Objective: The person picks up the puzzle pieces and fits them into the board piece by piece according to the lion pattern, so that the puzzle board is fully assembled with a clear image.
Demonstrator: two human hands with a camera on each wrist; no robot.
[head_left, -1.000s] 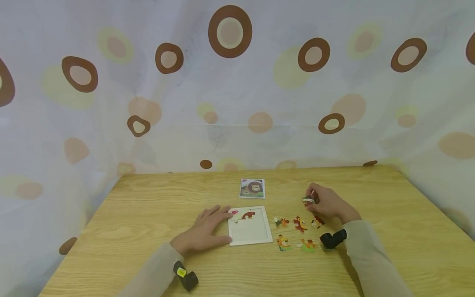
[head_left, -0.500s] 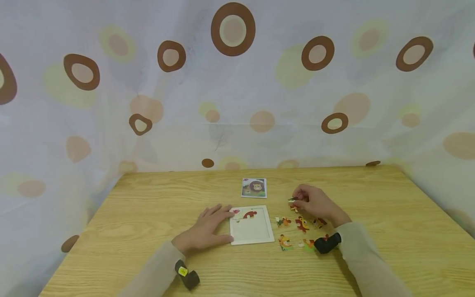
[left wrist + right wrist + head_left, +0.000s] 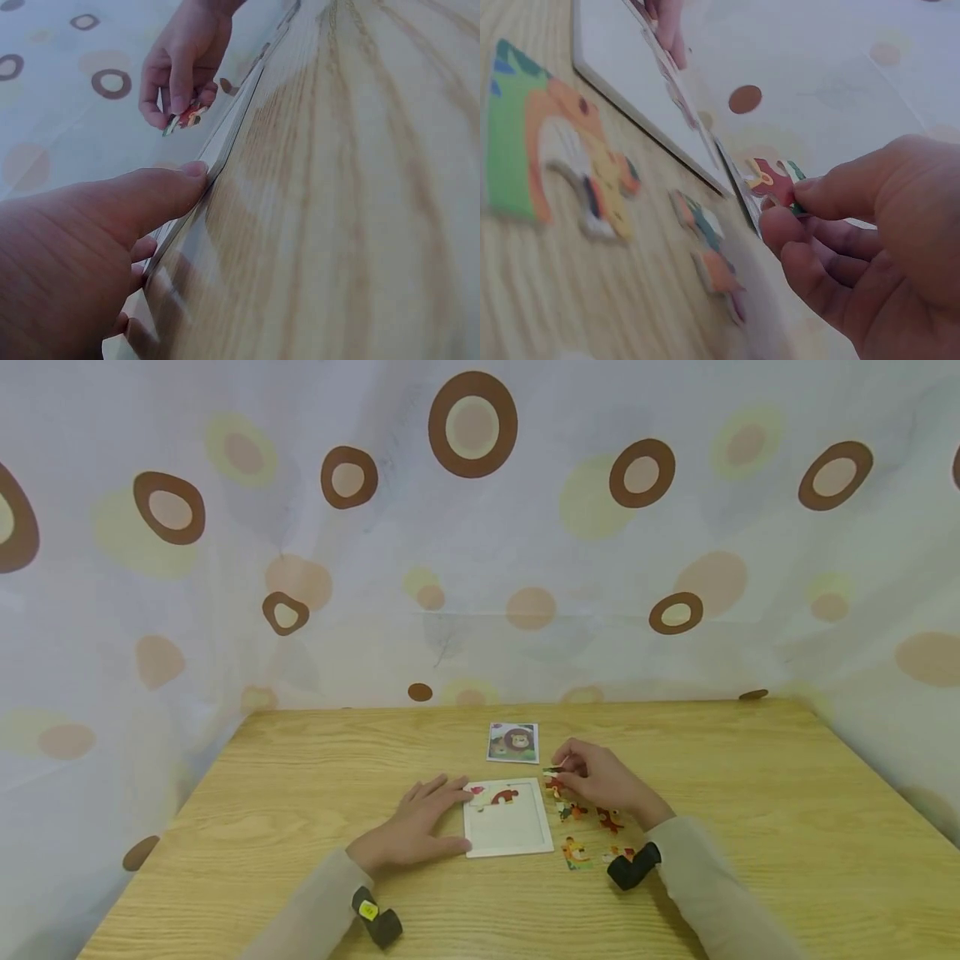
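In the head view my right hand [image 3: 603, 781] pinches a jigsaw puzzle piece [image 3: 554, 783] between thumb and fingertips, just right of the white puzzle tray [image 3: 510, 839]. The right wrist view shows this piece [image 3: 774, 180] as dark red with green and white parts. My left hand [image 3: 412, 827] lies at the tray's left side, fingers extended over its upper left edge and thumb against the lower left. Inside the tray, a dark red piece [image 3: 506, 797] and a pale piece with pink sit along the top. In the left wrist view, the left thumb [image 3: 150, 196] touches the tray's edge.
Loose puzzle pieces lie right of the tray, including an orange-and-green one [image 3: 576, 853] and a brown one [image 3: 609, 820]; the right wrist partly covers others. A lion picture card [image 3: 513, 742] lies behind the tray. A patterned cloth [image 3: 480, 568] hangs around the wooden table [image 3: 315, 760].
My right hand has moved left with the puzzle piece, from the table's right side to beside the tray. The left hand stays on the tray's edge.
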